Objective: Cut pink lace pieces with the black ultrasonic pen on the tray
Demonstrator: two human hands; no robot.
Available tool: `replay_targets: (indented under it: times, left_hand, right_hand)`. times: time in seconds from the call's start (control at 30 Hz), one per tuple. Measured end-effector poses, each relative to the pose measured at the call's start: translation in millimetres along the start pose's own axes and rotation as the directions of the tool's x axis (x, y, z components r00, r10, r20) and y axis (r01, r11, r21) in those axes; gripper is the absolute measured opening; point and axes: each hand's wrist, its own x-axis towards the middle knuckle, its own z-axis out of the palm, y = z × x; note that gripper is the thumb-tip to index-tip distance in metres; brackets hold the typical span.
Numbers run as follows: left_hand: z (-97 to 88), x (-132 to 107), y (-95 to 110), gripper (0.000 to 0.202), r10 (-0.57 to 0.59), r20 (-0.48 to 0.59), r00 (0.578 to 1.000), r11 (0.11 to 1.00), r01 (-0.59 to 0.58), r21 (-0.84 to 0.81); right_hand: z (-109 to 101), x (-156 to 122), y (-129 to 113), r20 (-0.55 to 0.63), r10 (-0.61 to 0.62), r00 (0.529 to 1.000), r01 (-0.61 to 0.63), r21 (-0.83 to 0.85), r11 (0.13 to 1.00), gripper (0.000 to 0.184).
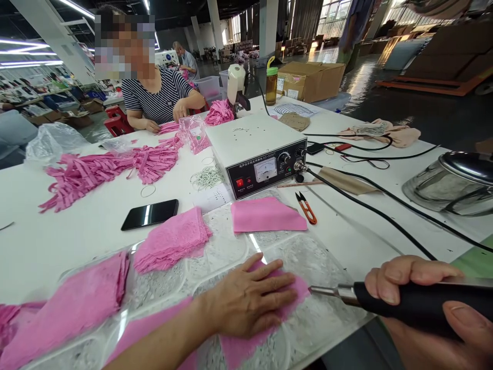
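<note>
My left hand [252, 298] lies flat with fingers spread on a piece of pink fabric [241, 349], pressing it against a clear-covered, grey-patterned board [308, 257]. My right hand [416, 272] is wrapped around the black handle of an ultrasonic welding pen [370, 297]. Its pointed metal tip meets the right corner of that fabric, just beyond my left fingertips. Behind my left hand lies a folded pink piece [265, 215]. A stack of pink fabric pieces [173, 239] sits to its left, and another pink pile [73, 308] is nearer the left edge.
A control box [265, 172] with a dial stands behind the board; black cables [365, 226] run from it on the right. Orange thread snips [306, 208], a phone [150, 214] and a lidded glass jar [450, 180] lie around. Across the table, a person [157, 97] handles pink strips [154, 162].
</note>
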Motion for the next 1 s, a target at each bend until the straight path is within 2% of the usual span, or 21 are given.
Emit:
replay_targets:
  times: [0.3,0.63,0.8,1.0]
  left_hand:
    - [-0.7,1,-3,0.041,0.027,0.01,1.0,1.0,-0.026,-0.014]
    - [-0.6,1,-2,0.042,0.036,0.026,0.999,0.999,-0.036,-0.002]
    - [-1.0,1,-3,0.041,0.047,0.015,0.999,0.999,-0.047,0.008]
    - [-2.2,2,-2,0.041,0.048,0.012,0.999,0.999,-0.048,0.019]
  right_hand:
    - [-7,-1,6,-0.035,-0.002,0.999,0.007,0.152,0.988,0.017]
    - [0,8,-7,0.2,-0.087,0.976,0.066,0.109,0.992,0.023]
    - [-1,8,-8,0.219,-0.063,0.974,0.037,0.122,0.992,0.022]
    - [3,11,-11,0.214,-0.09,0.973,0.065,0.122,0.99,0.021]
